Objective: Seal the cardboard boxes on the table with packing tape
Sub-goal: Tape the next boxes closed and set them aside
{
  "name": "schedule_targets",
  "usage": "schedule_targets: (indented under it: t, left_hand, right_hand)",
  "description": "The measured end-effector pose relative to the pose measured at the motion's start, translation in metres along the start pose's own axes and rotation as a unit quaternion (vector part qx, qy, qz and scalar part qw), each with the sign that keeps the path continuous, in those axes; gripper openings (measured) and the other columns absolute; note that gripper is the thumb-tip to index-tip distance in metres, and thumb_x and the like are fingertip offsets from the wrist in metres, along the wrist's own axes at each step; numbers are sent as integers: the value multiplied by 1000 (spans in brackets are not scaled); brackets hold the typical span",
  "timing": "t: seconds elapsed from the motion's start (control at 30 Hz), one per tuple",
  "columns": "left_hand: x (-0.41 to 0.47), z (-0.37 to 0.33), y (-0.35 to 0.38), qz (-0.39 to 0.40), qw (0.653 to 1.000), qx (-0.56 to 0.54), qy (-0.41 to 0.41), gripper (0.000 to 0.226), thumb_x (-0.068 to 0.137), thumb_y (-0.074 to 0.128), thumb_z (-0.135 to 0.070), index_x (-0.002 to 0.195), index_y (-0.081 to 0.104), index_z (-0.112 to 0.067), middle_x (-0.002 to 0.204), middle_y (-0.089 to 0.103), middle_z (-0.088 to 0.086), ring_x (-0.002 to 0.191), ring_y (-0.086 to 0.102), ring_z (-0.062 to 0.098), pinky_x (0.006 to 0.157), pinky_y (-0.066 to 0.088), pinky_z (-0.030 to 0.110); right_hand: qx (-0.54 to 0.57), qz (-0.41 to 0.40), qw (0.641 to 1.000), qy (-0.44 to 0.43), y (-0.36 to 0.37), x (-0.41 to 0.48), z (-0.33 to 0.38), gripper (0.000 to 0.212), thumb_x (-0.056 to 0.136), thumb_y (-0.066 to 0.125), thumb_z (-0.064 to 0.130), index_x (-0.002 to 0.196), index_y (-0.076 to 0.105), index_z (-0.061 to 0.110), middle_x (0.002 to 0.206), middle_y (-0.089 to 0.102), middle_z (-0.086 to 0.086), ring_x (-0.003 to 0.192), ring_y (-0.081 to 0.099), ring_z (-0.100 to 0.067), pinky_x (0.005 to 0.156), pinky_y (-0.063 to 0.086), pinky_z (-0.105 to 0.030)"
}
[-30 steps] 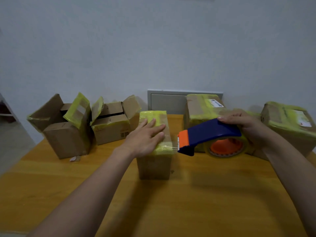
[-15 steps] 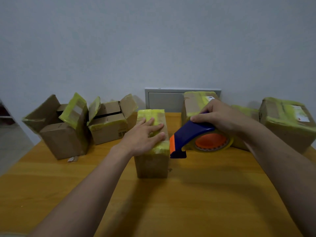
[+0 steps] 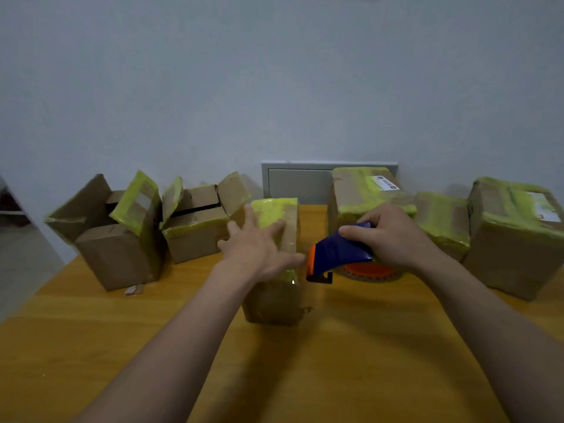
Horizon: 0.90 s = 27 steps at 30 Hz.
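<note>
At about 9 o'clock on the table (image 3: pixel 91 346), 2 open boxes are standing with flaps up: the left open box (image 3: pixel 113 254) and, just beside it, a second open box (image 3: pixel 198 230). Near the centre, the left hand (image 3: pixel 259 254) is lying flat with fingers spread on the middle box (image 3: pixel 274 300), pressing its taped top and gripping nothing. This box is sitting with its long axis running from 6 to 12 o'clock, away from the person. It looks light and fairly stiff, though its glossy tape is likely slick, so holding it down from the top or taking it by both long sides seems best. Just beside it at 3 o'clock, the right hand (image 3: pixel 393 239) is curling its fingers around the dispenser (image 3: pixel 338 254), whose orange nose is pointing toward 9 o'clock and almost meeting the box edge. Farther toward 3 o'clock, 3 sealed boxes (image 3: pixel 515 239) are standing along the wall.
</note>
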<state>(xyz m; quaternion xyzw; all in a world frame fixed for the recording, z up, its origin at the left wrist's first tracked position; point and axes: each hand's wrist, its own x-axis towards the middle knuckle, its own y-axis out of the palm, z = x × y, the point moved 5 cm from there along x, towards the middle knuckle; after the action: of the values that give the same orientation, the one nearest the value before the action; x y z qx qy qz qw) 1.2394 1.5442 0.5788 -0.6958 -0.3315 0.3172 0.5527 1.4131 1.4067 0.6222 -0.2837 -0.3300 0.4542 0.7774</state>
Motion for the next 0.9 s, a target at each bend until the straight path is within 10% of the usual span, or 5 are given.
schedule_targets:
  t: [0.2, 0.6, 0.77, 0.9]
  left_hand:
    - [-13, 43, -15, -33, 996, -79, -15, 114, 58, 77, -80, 149, 29, -33, 140, 54, 9, 124, 54, 34, 101, 52, 52]
    - [-27, 79, -19, 71, 968, -149, 190, 89, 63, 84, -36, 138, 39, -53, 123, 42, -16, 114, 45, 11, 99, 50, 39]
    - [-4, 80, -13, 20, 960, -253, 120, 71, 81, 62, -75, 141, 47, -41, 135, 58, -12, 126, 53, 10, 121, 32, 46]
    - [9, 81, -4, -100, 958, -262, 66, 34, 99, 59, -54, 124, 66, -31, 116, 70, -12, 113, 63, 11, 113, 43, 42]
  right_hand:
    - [122, -168, 978, 4, -21, -4, 10, 46, 92, 67, 45, 69, 75, 6, 64, 67, -20, 67, 62, -40, 58, 46, -43]
    - [380, -275, 880, 77, 39, 12, 67, 41, 103, 54, 39, 71, 67, 17, 60, 60, 12, 56, 50, -3, 60, 44, -21]
    - [361, -280, 885, 91, 76, 31, 73, 44, 102, 48, 49, 82, 70, 18, 75, 72, 3, 64, 61, -1, 61, 48, -22]
    - [363, -272, 888, 76, 99, 33, 66, 43, 99, 46, 53, 99, 70, 17, 85, 73, 1, 74, 66, -4, 63, 51, -20]
